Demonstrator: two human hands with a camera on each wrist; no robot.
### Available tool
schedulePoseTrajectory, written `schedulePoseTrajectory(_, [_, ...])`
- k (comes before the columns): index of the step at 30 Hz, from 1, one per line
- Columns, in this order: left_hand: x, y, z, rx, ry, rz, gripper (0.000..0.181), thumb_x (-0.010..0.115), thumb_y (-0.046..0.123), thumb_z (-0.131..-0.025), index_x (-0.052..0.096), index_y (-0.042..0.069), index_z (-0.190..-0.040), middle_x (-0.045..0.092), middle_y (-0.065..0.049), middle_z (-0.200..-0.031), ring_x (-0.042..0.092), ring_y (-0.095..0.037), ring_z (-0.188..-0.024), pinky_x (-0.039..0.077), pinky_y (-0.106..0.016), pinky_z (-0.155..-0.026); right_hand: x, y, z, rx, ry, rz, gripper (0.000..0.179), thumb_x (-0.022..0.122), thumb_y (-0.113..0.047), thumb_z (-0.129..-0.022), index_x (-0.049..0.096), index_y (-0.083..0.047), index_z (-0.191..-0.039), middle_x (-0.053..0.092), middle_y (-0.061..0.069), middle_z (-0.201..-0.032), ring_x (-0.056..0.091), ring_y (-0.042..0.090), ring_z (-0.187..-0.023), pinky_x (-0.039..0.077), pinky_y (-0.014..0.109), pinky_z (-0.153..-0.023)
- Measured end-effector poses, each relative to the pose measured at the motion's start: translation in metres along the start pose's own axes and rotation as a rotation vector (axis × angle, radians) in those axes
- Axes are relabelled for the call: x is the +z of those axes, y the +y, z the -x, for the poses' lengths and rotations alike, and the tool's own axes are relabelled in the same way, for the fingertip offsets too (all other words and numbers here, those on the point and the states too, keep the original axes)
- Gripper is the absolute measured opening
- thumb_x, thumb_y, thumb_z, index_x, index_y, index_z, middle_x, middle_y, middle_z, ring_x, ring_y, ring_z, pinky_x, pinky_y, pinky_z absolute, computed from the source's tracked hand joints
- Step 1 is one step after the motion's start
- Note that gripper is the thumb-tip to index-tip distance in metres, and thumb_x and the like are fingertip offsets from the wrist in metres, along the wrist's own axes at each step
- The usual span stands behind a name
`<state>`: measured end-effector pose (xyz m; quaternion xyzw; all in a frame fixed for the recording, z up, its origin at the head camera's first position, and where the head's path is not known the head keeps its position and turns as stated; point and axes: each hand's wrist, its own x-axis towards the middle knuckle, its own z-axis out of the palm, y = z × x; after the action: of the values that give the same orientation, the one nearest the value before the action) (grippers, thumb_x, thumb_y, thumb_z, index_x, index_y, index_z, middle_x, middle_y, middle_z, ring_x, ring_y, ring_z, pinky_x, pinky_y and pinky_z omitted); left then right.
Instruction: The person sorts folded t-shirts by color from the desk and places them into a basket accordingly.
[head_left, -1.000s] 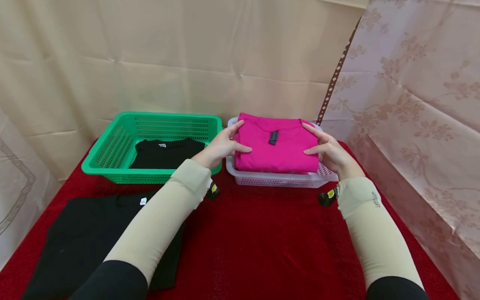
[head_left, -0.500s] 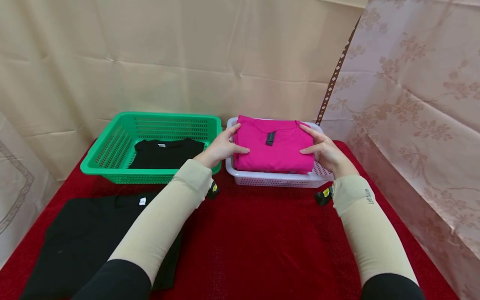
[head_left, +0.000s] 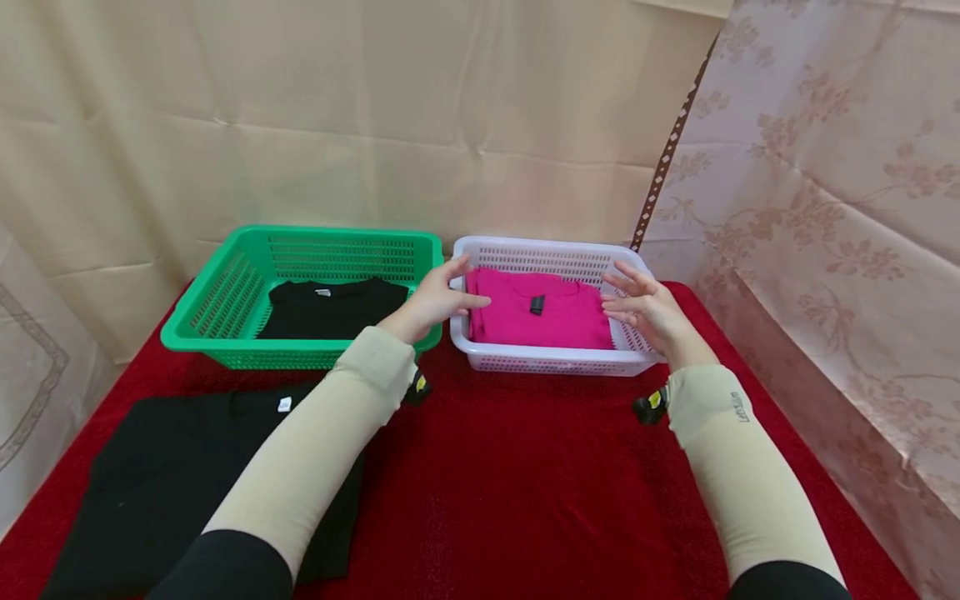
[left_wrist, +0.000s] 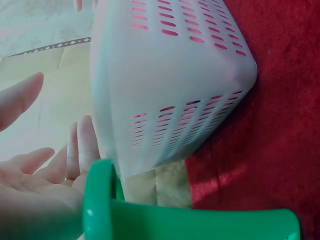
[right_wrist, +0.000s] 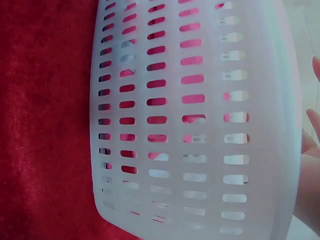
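Observation:
A folded pink T-shirt (head_left: pixel 551 321) with a dark neck label lies inside the white perforated basket (head_left: pixel 555 362). Over the basket's left rim is my left hand (head_left: pixel 435 300), fingers extended and thumb spread, holding nothing. My right hand (head_left: pixel 648 312) is over the right rim with its fingers parted, also holding nothing. In the left wrist view, the left hand (left_wrist: pixel 45 185) shows beside the basket's wall (left_wrist: pixel 125 70). Pink cloth shows through the slots of the basket (right_wrist: pixel 270 150) in the right wrist view, where only part of the right hand appears at the edge.
Left of the white basket stands a green basket (head_left: pixel 247 343) with a folded black T-shirt (head_left: pixel 337 308) inside. Another black T-shirt (head_left: pixel 172 475) lies flat at the front left, partly under the left arm. A red cloth (head_left: pixel 525 483) covers the table; curtains (head_left: pixel 337 108) hang behind.
The pink T-shirt, gripped by both hands at its sides earlier, has dropped lower into the white basket. Both hands have let go and their fingers have spread.

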<state>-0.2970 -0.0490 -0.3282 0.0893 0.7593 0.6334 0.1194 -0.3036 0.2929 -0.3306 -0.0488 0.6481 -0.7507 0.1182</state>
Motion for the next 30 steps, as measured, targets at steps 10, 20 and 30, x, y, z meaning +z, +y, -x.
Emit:
schedulePoseTrajectory(10, [-0.02,0.006,0.029,0.028,-0.005,-0.032,0.082,0.071,0.017,-0.091,0.025,0.023,-0.158,0.034,-0.003,-0.16,0.053,-0.03,-0.123,0.049,-0.046,-0.104,0.015,-0.002,0.01,-0.061,-0.035,-0.042,0.071,0.045,0.006,-0.099,0.011,-0.008,-0.16,0.044,0.015,-0.145,0.069,0.01,-0.1,0.057,0.025,-0.088])
schedulePoseTrajectory(20, [-0.029,0.007,0.058,0.046,0.012,-0.047,0.078,0.071,0.02,-0.091,0.03,0.023,-0.157,0.037,0.0,-0.158,0.06,-0.031,-0.106,0.054,-0.042,-0.097,0.033,0.0,0.025,-0.122,-0.122,-0.113,0.069,0.042,0.009,-0.098,0.014,-0.007,-0.159,0.067,-0.003,-0.121,0.07,0.017,-0.103,0.057,0.028,-0.09])
schedulePoseTrajectory(30, [-0.041,0.008,0.102,0.084,0.017,-0.1,0.073,0.07,0.026,-0.092,0.034,0.026,-0.155,0.044,0.001,-0.154,0.063,-0.025,-0.101,0.057,-0.036,-0.089,0.058,0.009,0.041,-0.222,-0.199,-0.118,0.057,0.041,0.008,-0.098,0.035,-0.011,-0.152,0.065,0.003,-0.128,0.069,0.021,-0.106,0.057,0.033,-0.092])
